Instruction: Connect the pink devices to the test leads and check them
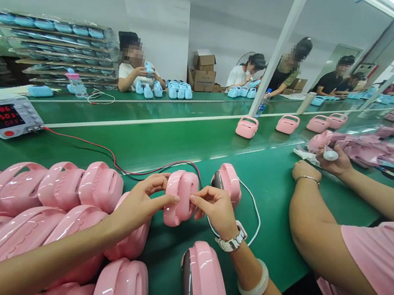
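Pink plastic case (180, 197), upright, pinched between both hands above the green bench (166, 147): left hand (140, 203) grasps its left edge, right hand (215, 208) its right. Heaped pink shells (38, 211) lie left; a power meter (0, 113) sits behind. Co-worker's arms (322, 214) rest right, factory line beyond.

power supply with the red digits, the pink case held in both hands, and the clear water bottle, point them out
power supply (4, 116), head view, on its red display.
pink case (180, 197), head view, on its glossy front between the two hands.
water bottle (264, 103), head view, on its clear body.
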Action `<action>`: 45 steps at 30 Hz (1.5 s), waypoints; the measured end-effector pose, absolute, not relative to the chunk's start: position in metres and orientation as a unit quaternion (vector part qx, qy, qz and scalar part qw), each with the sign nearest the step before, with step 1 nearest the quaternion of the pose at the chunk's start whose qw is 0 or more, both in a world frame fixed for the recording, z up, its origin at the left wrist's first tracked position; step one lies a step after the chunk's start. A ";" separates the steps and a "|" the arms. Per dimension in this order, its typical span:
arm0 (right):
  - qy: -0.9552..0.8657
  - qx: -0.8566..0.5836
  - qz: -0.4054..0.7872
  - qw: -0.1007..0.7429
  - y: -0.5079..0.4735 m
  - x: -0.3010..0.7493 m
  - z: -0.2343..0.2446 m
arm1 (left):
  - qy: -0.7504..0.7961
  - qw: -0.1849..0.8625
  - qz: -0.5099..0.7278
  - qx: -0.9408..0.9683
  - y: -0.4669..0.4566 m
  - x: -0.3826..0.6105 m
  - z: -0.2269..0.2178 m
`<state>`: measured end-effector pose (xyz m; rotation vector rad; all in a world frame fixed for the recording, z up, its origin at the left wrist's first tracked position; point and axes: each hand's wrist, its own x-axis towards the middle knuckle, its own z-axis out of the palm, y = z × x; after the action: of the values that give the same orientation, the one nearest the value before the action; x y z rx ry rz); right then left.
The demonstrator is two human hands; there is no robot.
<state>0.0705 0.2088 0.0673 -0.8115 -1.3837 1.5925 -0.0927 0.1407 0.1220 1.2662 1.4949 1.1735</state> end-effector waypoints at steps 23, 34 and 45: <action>-0.575 -0.239 0.679 0.390 0.229 0.084 0.065 | 0.586 0.464 0.466 0.474 0.138 -0.091 0.127; -0.579 -0.244 0.678 0.382 0.227 0.083 0.067 | 0.568 0.470 0.470 0.485 0.138 -0.091 0.126; -0.643 -0.359 0.591 0.330 0.218 0.083 0.074 | 0.615 0.315 0.398 0.604 0.133 -0.093 0.127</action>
<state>0.0835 0.2178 0.0739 -0.9384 -1.6813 1.5460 -0.0927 0.1334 0.1267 1.5904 1.6196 1.0500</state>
